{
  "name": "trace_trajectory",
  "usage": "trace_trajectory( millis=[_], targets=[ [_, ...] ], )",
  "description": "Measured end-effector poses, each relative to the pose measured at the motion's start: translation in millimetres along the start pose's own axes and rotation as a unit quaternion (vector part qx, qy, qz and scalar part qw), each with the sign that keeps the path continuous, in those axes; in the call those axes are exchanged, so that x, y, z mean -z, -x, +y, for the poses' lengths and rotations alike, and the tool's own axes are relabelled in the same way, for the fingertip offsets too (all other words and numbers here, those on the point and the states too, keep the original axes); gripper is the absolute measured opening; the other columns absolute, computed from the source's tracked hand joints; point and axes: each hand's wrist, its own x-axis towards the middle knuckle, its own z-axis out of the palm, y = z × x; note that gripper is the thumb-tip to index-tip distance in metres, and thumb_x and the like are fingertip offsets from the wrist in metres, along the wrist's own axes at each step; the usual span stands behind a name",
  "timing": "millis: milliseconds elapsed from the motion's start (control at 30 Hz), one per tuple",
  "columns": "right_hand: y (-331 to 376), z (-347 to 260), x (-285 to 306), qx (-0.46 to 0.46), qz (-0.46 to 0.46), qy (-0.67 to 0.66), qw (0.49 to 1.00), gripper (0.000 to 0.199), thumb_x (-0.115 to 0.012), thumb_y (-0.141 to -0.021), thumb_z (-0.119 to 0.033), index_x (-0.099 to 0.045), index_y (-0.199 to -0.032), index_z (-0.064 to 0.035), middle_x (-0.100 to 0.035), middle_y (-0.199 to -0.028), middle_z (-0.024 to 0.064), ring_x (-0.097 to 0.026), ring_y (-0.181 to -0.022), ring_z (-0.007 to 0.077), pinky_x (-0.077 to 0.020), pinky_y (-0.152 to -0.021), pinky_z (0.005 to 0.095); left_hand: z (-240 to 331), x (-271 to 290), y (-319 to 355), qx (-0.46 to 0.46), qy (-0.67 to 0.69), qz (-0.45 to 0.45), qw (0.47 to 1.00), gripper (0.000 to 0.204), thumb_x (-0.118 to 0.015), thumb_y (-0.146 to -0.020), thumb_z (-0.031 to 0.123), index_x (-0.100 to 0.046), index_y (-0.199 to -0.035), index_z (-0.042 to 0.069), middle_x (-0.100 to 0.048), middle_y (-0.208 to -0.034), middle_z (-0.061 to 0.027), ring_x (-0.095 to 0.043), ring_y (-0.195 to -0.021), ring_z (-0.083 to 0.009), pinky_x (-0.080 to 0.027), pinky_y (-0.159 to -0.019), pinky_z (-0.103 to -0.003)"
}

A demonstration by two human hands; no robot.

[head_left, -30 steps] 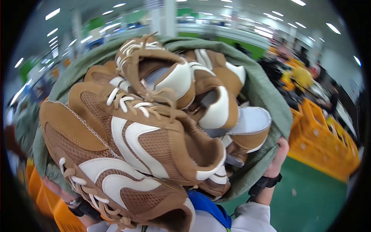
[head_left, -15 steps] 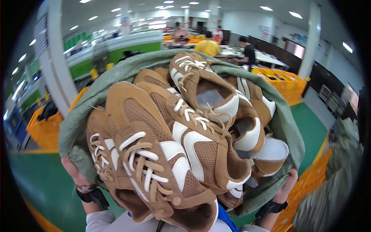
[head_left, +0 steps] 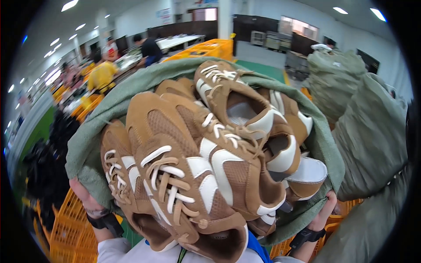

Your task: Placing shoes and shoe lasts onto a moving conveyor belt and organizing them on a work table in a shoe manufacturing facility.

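White table (head_left: pixel 182 42) has swung leftward as we turn; our left hand (head_left: pixel 82 193) and right hand (head_left: pixel 325 209) clutch the green sack (head_left: pixel 94 128), brown shoes (head_left: pixel 206 153) heaped inside; we should keep it level.

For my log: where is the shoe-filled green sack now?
In the head view, the green sack fills the centre, held between the left hand and the right hand, with brown shoes inside.

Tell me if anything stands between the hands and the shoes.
Yes, the green sack: the left hand and right hand hold its sides, so it lies between them and the shoes. Nothing else visible does.
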Motion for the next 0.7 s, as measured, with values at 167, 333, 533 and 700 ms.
trace_trajectory(
  millis=[167,333,533,700],
  targets=[
    [-10,6,-3,0.070,0.017,0.026,0.997,0.035,-0.039,-0.072,-0.013,-0.054,-0.101,0.0001,-0.061,-0.096,0.0113,-0.058,-0.086,0.0242,-0.0463,-0.082,0.0346,-28,41,-17,0.018,0.000,0.027,0.999,0.049,-0.032,-0.087,0.031,-0.044,-0.123,0.000,-0.048,-0.124,-0.0145,-0.046,-0.112,-0.0295,-0.032,-0.100,-0.040],
    [-1,9,-13,0.107,0.041,0.010,0.993,0.038,-0.039,-0.069,-0.012,-0.052,-0.102,0.0014,-0.059,-0.099,0.0128,-0.057,-0.087,0.0271,-0.0447,-0.084,0.0371,-57,-8,-54,0.022,0.008,0.403,0.915,0.051,-0.033,-0.085,0.031,-0.042,-0.124,0.000,-0.046,-0.125,-0.0153,-0.045,-0.113,-0.0312,-0.032,-0.099,-0.042],
    [-4,14,-18,0.119,0.060,0.011,0.991,0.040,-0.039,-0.068,-0.012,-0.051,-0.104,0.0015,-0.058,-0.100,0.0125,-0.056,-0.088,0.0264,-0.0453,-0.082,0.0359,-65,74,-55,0.056,0.009,-0.011,0.998,0.051,-0.034,-0.085,0.032,-0.041,-0.125,0.002,-0.043,-0.128,-0.0132,-0.042,-0.116,-0.0290,-0.033,-0.098,-0.041],
    [5,10,-20,0.145,0.109,0.021,0.983,0.038,-0.039,-0.068,-0.011,-0.051,-0.101,0.0013,-0.058,-0.096,0.0127,-0.057,-0.085,0.0260,-0.0467,-0.081,0.0362,-82,97,-80,0.056,0.012,0.202,0.978,0.047,-0.033,-0.086,0.030,-0.045,-0.121,0.001,-0.049,-0.122,-0.0141,-0.048,-0.110,-0.0296,-0.035,-0.097,-0.041]
  ],
)
